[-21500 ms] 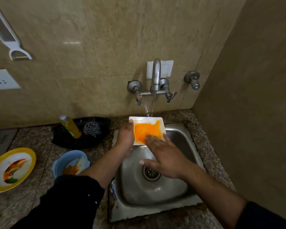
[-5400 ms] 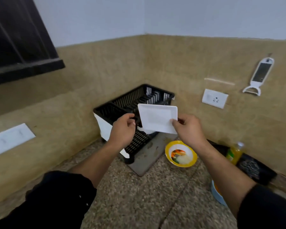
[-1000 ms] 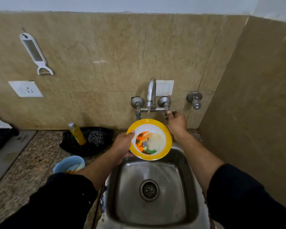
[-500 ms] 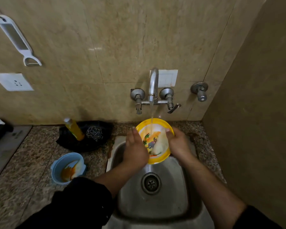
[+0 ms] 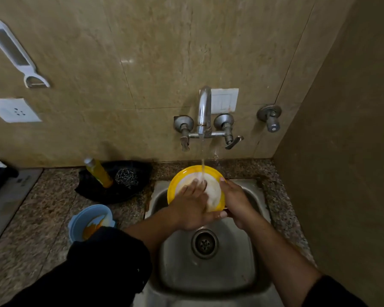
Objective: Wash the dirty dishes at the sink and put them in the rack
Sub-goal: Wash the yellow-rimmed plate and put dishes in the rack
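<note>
Water (image 5: 202, 161) falls from the tap (image 5: 204, 107) straight onto the yellow plate (image 5: 179, 176), which is held directly below the spout, over the back of the sink (image 5: 208, 275). The plate is round and tilted, its face turned up toward the person and its far rim toward the wall behind the tap. Its broad rim is bright yellow; the centre looks pale and wet, and is largely covered. The left hand (image 5: 190, 207) lies flat on that face, fingers straight under the stream. The right hand (image 5: 237, 202) grasps the plate's right edge, thumb over the rim. Left of the tap sit a blue bowl (image 5: 84, 218) smeared with orange, a yellow bottle (image 5: 99, 172) and a steel scrubber (image 5: 126, 177).
</note>
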